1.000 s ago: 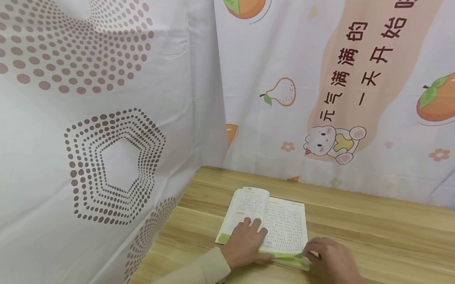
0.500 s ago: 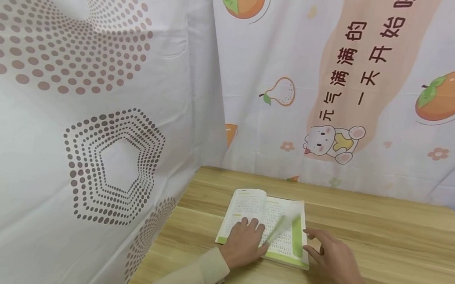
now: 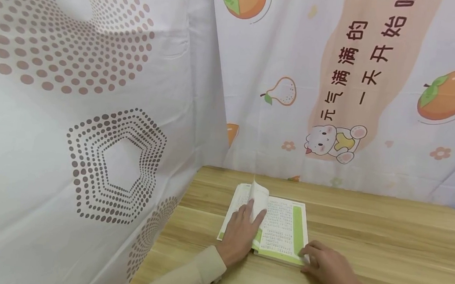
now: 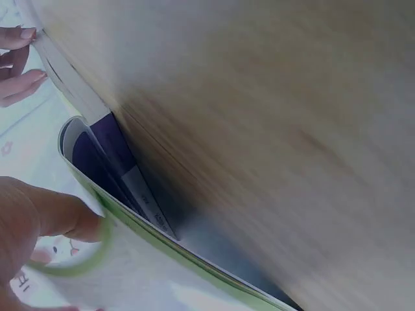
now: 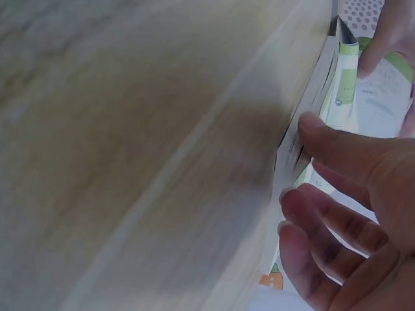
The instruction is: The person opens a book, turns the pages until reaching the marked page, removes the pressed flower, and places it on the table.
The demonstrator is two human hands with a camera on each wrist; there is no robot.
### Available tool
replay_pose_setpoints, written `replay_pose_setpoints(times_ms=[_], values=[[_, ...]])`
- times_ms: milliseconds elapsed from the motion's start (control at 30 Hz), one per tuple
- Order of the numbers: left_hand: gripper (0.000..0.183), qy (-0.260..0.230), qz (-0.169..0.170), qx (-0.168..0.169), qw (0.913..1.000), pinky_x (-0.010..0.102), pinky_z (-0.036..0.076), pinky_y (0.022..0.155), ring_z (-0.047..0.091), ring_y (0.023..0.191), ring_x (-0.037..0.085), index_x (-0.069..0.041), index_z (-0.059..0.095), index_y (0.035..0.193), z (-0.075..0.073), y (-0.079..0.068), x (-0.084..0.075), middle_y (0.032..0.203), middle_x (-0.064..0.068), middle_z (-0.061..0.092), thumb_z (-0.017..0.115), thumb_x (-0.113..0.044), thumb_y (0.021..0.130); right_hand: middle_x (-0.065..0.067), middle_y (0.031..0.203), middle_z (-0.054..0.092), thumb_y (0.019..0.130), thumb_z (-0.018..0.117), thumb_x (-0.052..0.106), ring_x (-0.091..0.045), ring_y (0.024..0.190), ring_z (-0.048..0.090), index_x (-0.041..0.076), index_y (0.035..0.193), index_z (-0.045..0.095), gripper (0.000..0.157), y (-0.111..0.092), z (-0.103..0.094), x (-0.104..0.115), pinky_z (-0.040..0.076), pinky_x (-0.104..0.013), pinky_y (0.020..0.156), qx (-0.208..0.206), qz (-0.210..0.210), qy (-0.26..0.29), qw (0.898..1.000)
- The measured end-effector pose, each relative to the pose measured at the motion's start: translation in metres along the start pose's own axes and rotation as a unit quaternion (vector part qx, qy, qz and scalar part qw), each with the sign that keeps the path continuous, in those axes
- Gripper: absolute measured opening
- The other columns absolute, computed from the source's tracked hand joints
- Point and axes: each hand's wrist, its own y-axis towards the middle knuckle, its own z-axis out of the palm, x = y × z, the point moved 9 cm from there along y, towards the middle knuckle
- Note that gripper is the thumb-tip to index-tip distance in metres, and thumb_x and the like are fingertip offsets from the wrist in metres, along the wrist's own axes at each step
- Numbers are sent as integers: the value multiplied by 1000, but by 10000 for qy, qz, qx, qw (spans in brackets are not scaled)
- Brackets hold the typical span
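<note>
An open book with printed pages and green margins lies on the wooden table. On its left half rests my left hand, fingers extended over a page that stands partly curled up. The left wrist view shows the thumb lying on the green-edged pages, whose bent fold leaves a gap above the dark spine. At the book's lower right corner, my right hand pinches the page edge between thumb and index finger. In the right wrist view its thumb touches the page block, the other fingers loosely curled.
The wooden table extends to the right of the book. A white curtain with dotted patterns hangs along the left side. Behind the table hangs a cloth printed with fruit and characters.
A page flipped from the right half to the left. My left hand shifted slightly left and up onto it. My right hand let go of that page and came back to the lower right corner.
</note>
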Motion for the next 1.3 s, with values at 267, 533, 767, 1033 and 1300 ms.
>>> replay_pose_setpoints(times_ms=[267, 533, 767, 1033, 1300], values=[[11, 131, 289, 262, 9992, 49, 48, 97, 60, 117, 31, -20, 77, 94, 4, -1, -3, 107, 5, 73, 75, -11, 88, 13, 94, 67, 73, 91, 30, 0, 75, 59, 25, 86, 76, 21, 2, 0, -7, 53, -29, 61, 279, 302, -59, 9991], [15, -598, 268, 841, 9943, 24, 42, 56, 53, 70, 14, -15, 73, 93, 13, -1, -4, 81, 0, 64, 62, -24, 98, 18, 89, 66, 74, 89, 22, 0, 77, 62, 26, 83, 76, 16, 3, -5, -8, 54, -29, 62, 236, 167, -12, 9996], [16, -540, 384, 766, 9949, 22, 40, 55, 52, 75, 15, -15, 75, 99, 12, -2, -7, 86, 1, 62, 66, -28, 97, 19, 86, 67, 76, 87, 12, 2, 76, 62, 23, 81, 77, 17, 5, -8, -3, 53, -27, 61, 44, -161, -276, 9995], [16, -635, 669, 558, 9942, 23, 47, 67, 57, 90, 16, -17, 78, 93, 10, -1, -16, 97, 0, 65, 73, -32, 93, 22, 83, 66, 67, 92, 7, 6, 72, 58, 28, 76, 74, 29, 8, -18, 2, 50, -23, 58, -304, -178, -176, 9992], [62, -422, 681, 844, 9932, 28, 49, 69, 54, 87, 17, -20, 74, 85, 18, -3, -23, 96, 1, 61, 55, -79, 86, 23, 81, 65, 62, 94, 9, 11, 67, 49, 30, 73, 73, 32, 8, -24, 2, 44, -19, 54, -589, -14, -34, 9983]])
